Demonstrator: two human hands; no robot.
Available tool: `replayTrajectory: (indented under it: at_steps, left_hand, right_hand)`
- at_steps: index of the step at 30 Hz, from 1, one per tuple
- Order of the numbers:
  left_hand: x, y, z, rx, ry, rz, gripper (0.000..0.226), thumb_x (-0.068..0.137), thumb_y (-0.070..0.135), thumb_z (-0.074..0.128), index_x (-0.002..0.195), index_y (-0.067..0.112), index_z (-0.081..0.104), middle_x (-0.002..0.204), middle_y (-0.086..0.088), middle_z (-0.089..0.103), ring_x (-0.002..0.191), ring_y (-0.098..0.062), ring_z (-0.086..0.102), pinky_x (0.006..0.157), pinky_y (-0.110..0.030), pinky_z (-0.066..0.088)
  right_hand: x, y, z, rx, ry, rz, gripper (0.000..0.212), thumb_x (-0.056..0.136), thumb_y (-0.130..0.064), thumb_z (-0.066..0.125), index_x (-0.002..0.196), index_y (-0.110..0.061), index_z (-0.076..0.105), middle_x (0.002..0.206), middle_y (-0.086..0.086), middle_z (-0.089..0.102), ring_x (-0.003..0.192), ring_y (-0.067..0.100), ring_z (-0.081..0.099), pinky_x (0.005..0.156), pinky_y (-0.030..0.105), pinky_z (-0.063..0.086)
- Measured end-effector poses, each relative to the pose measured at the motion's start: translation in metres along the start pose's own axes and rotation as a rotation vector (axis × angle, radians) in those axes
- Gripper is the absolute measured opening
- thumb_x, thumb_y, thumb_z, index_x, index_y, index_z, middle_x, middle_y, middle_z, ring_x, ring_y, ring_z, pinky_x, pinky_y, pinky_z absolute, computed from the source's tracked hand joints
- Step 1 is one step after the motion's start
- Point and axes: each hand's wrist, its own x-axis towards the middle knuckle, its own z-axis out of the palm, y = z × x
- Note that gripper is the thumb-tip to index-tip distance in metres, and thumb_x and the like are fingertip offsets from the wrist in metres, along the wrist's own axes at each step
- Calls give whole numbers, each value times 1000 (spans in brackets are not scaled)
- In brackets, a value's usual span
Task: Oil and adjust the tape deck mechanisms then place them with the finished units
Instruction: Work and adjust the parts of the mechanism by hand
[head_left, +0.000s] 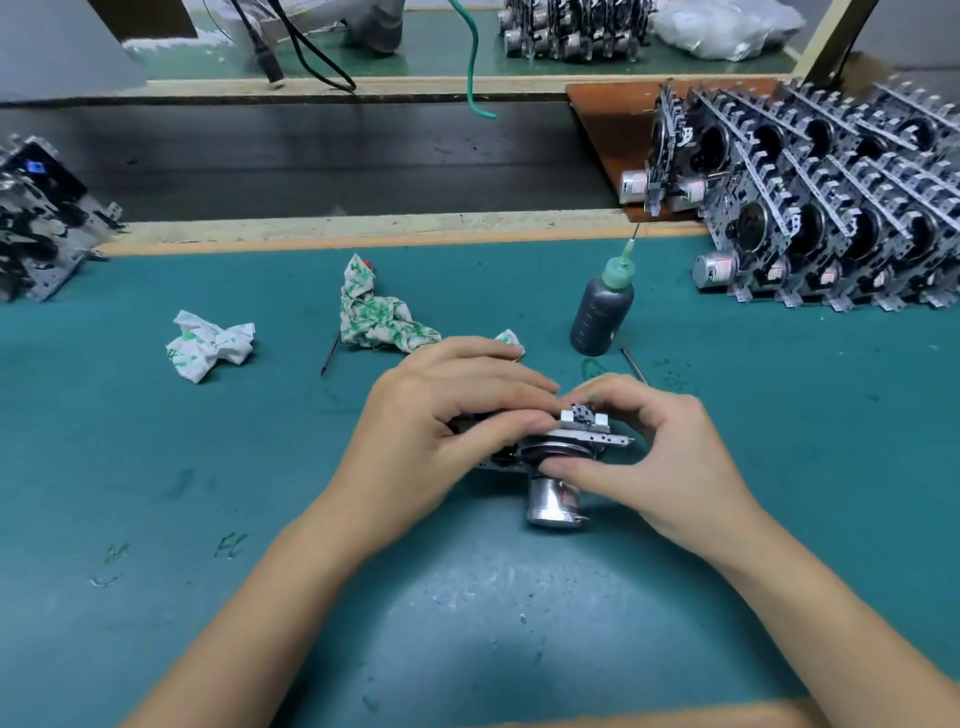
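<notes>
Looking down from my head camera, I am holding a small grey metal tape deck mechanism (566, 441) with a shiny cylindrical motor at the centre of the frame, just above the teal-green table (156, 467). My left hand (441, 415) is gripping its left side, fingers curled over the top. My right hand (644, 441) is pinching its right side, thumb pressing the round flywheel underneath and fingertips touching the top edge. Just behind my hands, right of centre, a dark grey plastic oil bottle with a green needle cap (602, 306) is standing upright. Two crumpled white-and-green rags (382, 312) are lying left of it. At the upper right, rows of grey metal mechanisms (831, 208) are leaning against each other. More mechanisms (36, 223) are sitting at the left edge.
</notes>
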Motion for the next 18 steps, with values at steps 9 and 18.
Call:
replayTrajectory:
  at_steps: [9,18]
  left_hand:
    - [-2,-1,1,-46,2,-16,18,84,26,62,100,24,69,103,14,68,116,-1,54,101,-27,42]
    - [-2,-1,2,-70,5,-13,23,84,25,60,105,19,67,103,15,69,112,1,57,100,-25,44]
  right_hand:
    - [3,2,-1,25,-37,-52,28,57,-26,82,82,-21,69,85,-7,67,86,13,63,84,30,47]
    - [3,4,-4,12,-71,-49,30,59,-27,81,86,-25,68,86,-15,65,87,8,61,85,27,46]
